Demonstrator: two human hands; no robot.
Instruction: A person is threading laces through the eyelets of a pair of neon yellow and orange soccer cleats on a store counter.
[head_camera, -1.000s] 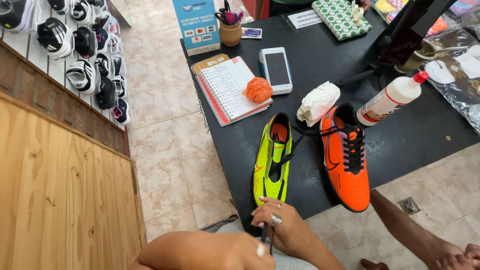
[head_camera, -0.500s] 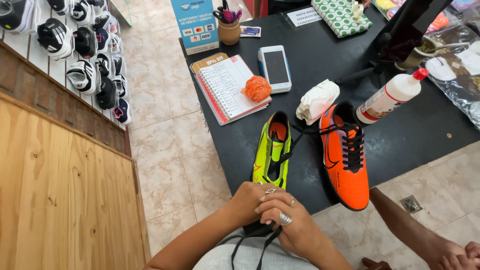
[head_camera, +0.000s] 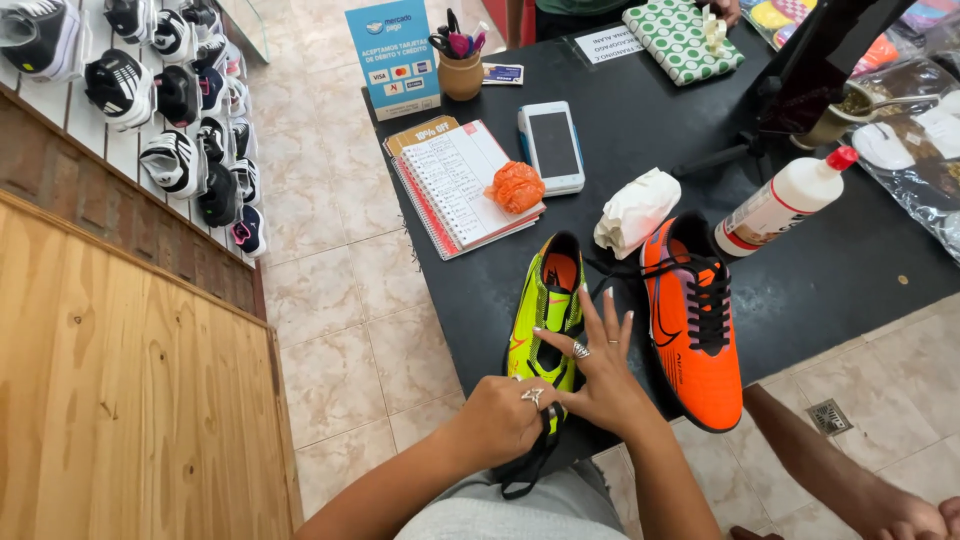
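The yellow-green shoe (head_camera: 545, 320) lies on the black table (head_camera: 800, 290) beside the laced orange shoe (head_camera: 692, 320), and I judge its lacing barely begun: my left hand (head_camera: 505, 420) is closed around the black lace (head_camera: 530, 465), my right hand (head_camera: 600, 375) rests spread on it.

We see a neon-yellow shoe (head_camera: 541, 318) lying flat under our spread fingers (head_camera: 596, 325), its black lace (head_camera: 530, 462) dangling below our closed fingers (head_camera: 520, 408).
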